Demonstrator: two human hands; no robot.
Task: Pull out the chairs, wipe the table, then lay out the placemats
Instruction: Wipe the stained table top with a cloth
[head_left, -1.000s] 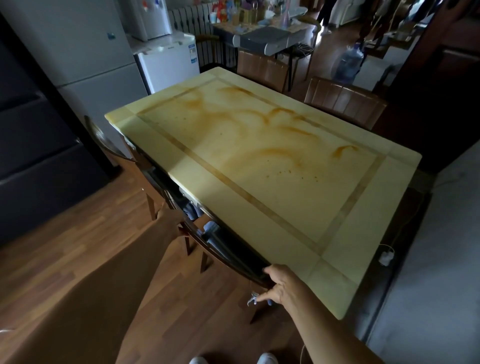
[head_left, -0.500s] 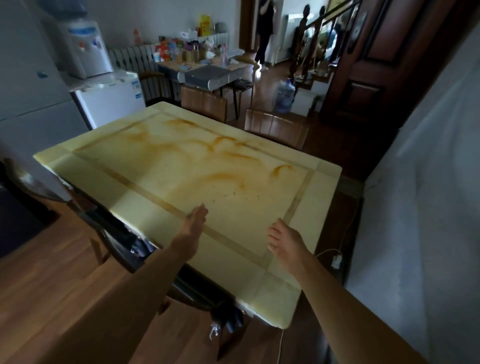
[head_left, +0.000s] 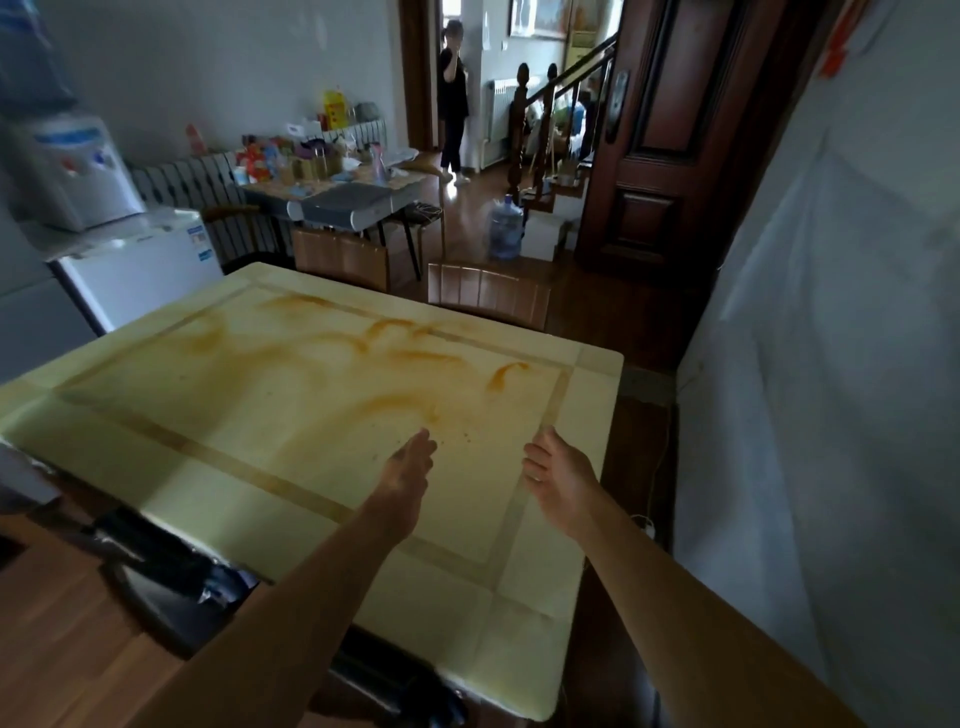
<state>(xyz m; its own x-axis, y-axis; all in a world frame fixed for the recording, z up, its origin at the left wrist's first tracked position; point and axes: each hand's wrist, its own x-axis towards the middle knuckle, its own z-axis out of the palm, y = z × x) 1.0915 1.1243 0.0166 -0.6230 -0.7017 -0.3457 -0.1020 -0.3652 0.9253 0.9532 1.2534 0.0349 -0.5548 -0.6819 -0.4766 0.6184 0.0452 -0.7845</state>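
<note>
A cream marble-look table (head_left: 218, 415) with brown smears fills the middle of the head view. My left hand (head_left: 410, 460) and my right hand (head_left: 558, 470) both reach out over its near right part, fingers apart, holding nothing. Two wooden chairs stand at the far side: one chair (head_left: 340, 257) on the left and a second chair (head_left: 488, 293) on the right, both close to the table. A dark chair (head_left: 156, 571) sticks out from under the near left edge. No cloth or placemat shows.
A white wall (head_left: 831, 415) runs close along the table's right side. A small white fridge (head_left: 135, 270) with a water dispenser stands far left. Behind are a cluttered table (head_left: 332, 192), a water jug (head_left: 504, 226), a brown door and a person in a doorway.
My hands left the chairs at the near edge and came up over the tabletop, reaching farther across it. The view has swung right and upward towards the far chairs.
</note>
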